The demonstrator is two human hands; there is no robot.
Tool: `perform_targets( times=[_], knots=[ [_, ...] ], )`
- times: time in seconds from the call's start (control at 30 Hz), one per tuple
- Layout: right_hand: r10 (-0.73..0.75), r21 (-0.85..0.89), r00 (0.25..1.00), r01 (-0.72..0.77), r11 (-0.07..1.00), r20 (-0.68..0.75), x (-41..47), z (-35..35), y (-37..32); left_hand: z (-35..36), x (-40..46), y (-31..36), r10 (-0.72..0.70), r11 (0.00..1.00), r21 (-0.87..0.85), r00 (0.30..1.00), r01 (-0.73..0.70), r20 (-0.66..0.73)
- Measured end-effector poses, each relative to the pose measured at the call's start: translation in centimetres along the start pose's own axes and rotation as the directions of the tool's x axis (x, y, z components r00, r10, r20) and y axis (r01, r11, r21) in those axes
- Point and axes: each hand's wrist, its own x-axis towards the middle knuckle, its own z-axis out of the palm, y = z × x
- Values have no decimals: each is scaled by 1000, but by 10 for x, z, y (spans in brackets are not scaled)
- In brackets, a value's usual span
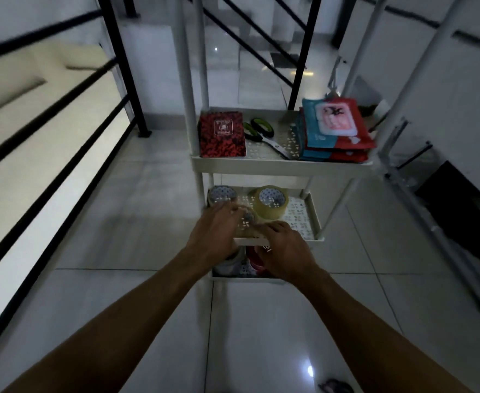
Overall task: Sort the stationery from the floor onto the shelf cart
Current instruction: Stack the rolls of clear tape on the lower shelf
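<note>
Dim indoor light, glare spots on the glossy floor tiles (309,371), motion blur, wide-angle bending at edges.

Black stair railing (62,89), tiled floor (136,211)

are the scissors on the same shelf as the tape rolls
No, the scissors lie on the top shelf between the red notebook and a stack of packets, while the tape rolls sit one shelf lower.

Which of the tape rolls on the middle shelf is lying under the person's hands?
The clear roll at the front, between both hands. The grey roll and the yellowish roll lie behind, uncovered.
</note>
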Motion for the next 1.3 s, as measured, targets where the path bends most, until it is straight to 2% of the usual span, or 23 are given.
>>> perform_targets(
  times=[0.23,0.37,0.5,0.63,0.77,0.93,1.3],
  knots=[
    [133,-21,991,-133,991,2,-106,-53,-41,-39,-143,22,-128,992,-12,987,128,-94],
    [147,-60,989,-144,988,33,-162,-67,-65,-51,-202,32,-76,994,70,993,82,-88],
    [150,-19,989,-149,989,16,-186,-68,-77,-64,-215,41,-60,996,66,995,65,-74],
    [125,-13,991,-125,992,48,-197,-47,-75,-46,-220,42,-64,994,83,995,70,-75],
    [80,-6,995,-79,997,57,-205,4,-64,3,-234,22,-77,994,75,995,82,-57],
    [58,31,993,-62,998,103,-229,59,-54,66,-280,-2,-144,986,90,989,140,39],
    [9,29,990,-13,999,143,-293,122,-68,125,-369,-4,-146,984,120,984,134,100]
  ],
)
